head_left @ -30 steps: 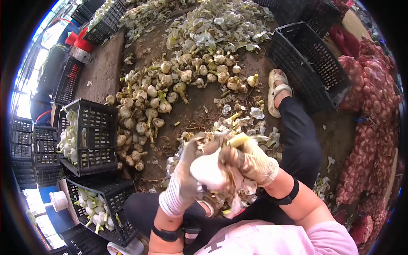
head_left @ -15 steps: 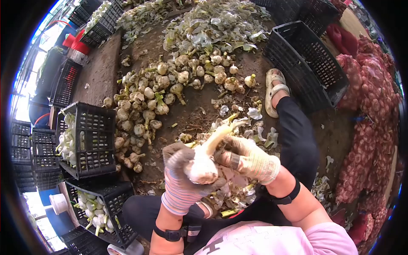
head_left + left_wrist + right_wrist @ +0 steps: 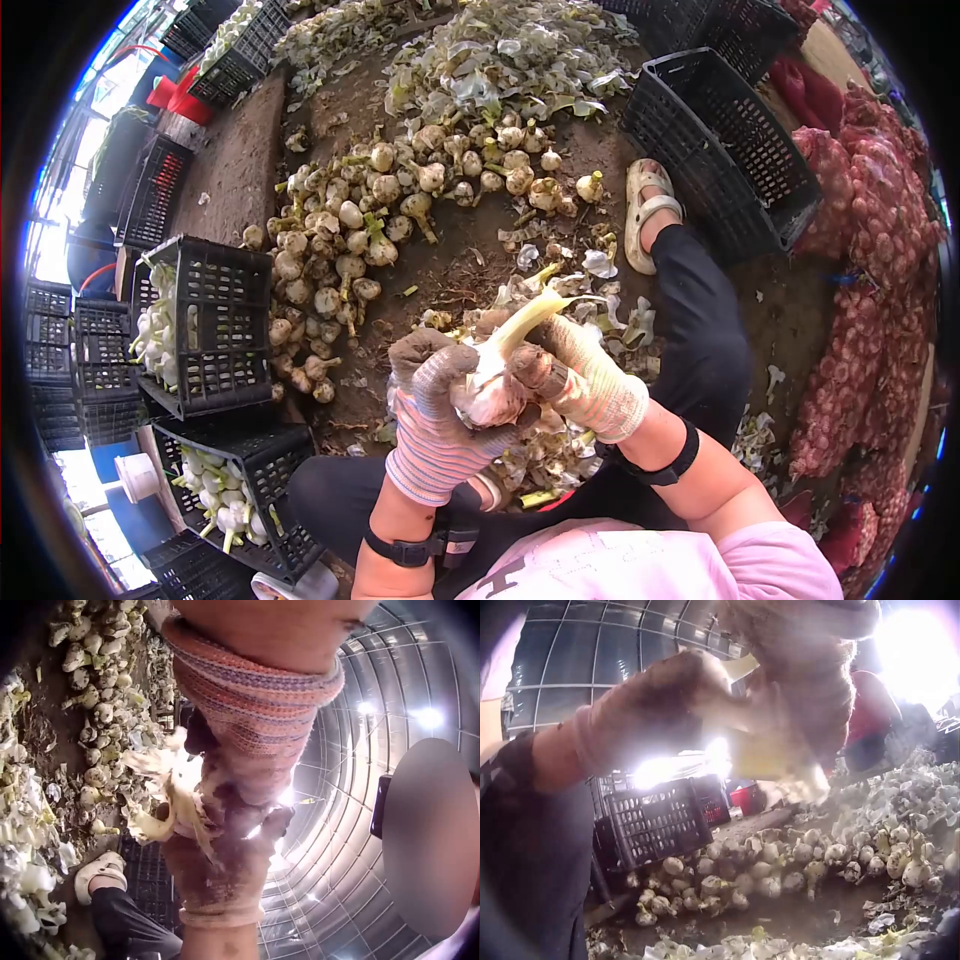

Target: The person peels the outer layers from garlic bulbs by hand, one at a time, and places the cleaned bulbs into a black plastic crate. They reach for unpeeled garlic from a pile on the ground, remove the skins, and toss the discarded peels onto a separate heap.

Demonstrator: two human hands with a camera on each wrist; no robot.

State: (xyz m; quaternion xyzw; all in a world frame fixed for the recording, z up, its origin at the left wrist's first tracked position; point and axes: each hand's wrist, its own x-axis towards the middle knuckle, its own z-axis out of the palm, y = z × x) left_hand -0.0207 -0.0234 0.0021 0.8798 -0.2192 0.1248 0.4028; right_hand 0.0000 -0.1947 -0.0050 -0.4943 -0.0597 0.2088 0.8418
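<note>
A garlic bulb (image 3: 490, 395) with a long pale stem is held up between both hands, the stem pointing away to the upper right in the head view. My gloved left hand (image 3: 430, 400) cups the bulb from the left, fingers curled round it. The gloved right hand (image 3: 575, 380) pinches at the bulb's right side by the base of the stem. In the left wrist view, loose papery skin (image 3: 184, 791) hangs by the fingers. The right wrist view shows the stem (image 3: 769, 761) blurred between the hands. Peeled skins (image 3: 560, 450) lie on the ground below.
Unpeeled garlic bulbs (image 3: 330, 240) are heaped ahead, with a pile of skins (image 3: 500, 60) behind. Crates of cleaned garlic (image 3: 215, 330) stand at left. At right are a black crate (image 3: 720, 150) and red net sacks (image 3: 870, 250). A sandalled foot (image 3: 650, 215) rests near the crate.
The bulb has turned in the hands; its stem now points to the upper right and its base shows toward me. Both hands stay close together on it, shifting their grip.
</note>
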